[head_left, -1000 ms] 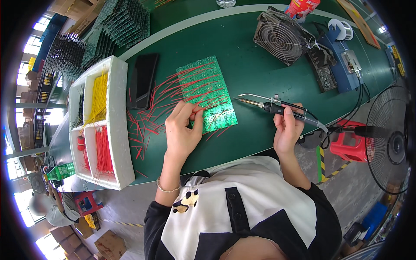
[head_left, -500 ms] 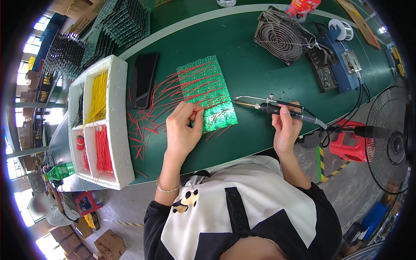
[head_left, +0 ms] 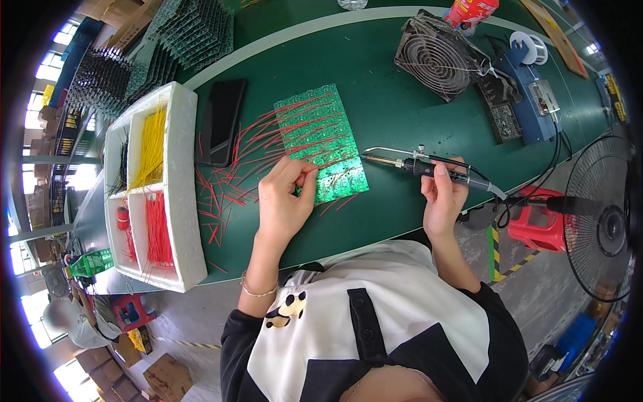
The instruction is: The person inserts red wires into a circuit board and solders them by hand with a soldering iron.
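A green circuit board panel lies on the bench with rows of red wires across it, many sticking out past its left edge. My left hand is at the panel's lower left, thumb and fingers pinched on a red wire. My right hand grips a soldering iron with a thin metal feed tube along its top. The iron's tip points left, at the panel's right edge. Loose red wires are scattered left of my left hand.
A white foam box with yellow, red and black wires stands left, beside a black phone. Behind are stacked boards. At the back right sit a fan, a blue solder feeder and a solder spool.
Both hands stay almost in place, with the left still pinching and the right still holding the iron. The whole view has shifted very slightly.
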The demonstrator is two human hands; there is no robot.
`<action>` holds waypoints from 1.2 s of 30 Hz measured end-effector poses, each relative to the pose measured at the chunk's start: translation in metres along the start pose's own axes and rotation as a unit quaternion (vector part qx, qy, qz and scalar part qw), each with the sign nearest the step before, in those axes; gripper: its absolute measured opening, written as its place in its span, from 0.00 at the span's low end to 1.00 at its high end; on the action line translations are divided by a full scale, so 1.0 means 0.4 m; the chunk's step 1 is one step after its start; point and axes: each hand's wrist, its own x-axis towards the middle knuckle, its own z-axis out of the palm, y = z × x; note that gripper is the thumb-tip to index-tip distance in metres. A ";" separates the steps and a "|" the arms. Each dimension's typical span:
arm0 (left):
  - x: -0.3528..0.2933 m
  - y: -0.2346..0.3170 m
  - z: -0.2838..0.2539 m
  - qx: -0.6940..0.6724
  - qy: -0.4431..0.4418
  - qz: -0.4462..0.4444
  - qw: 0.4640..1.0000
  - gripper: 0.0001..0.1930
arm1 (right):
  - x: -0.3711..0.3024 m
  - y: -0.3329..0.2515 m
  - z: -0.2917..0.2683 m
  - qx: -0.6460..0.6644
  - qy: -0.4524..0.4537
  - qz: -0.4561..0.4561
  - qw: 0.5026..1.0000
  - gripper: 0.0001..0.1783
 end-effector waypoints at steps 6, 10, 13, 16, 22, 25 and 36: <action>-0.001 0.000 0.000 0.004 0.000 0.001 1.000 0.02 | 0.000 -0.001 -0.003 0.000 -0.002 0.004 1.000 0.07; -0.002 0.003 0.001 0.003 0.003 0.009 1.000 0.02 | -0.002 -0.002 -0.003 -0.005 -0.004 0.007 1.000 0.07; -0.004 0.001 -0.007 0.023 -0.025 0.005 0.999 0.01 | -0.001 -0.001 -0.001 -0.006 -0.005 -0.003 1.000 0.07; -0.006 0.000 -0.008 0.023 -0.025 0.006 0.999 0.01 | -0.001 0.000 0.000 -0.010 -0.004 -0.004 1.000 0.07; -0.006 0.004 -0.009 0.031 -0.024 0.018 0.999 0.01 | -0.001 0.007 -0.002 -0.012 0.000 -0.015 1.000 0.07; -0.004 0.009 -0.005 0.023 -0.006 0.011 1.000 0.03 | -0.001 0.009 -0.002 -0.009 -0.001 -0.017 1.000 0.08; -0.005 0.009 -0.004 0.022 -0.007 0.010 1.000 0.03 | -0.001 0.006 -0.002 0.003 0.000 -0.008 1.000 0.08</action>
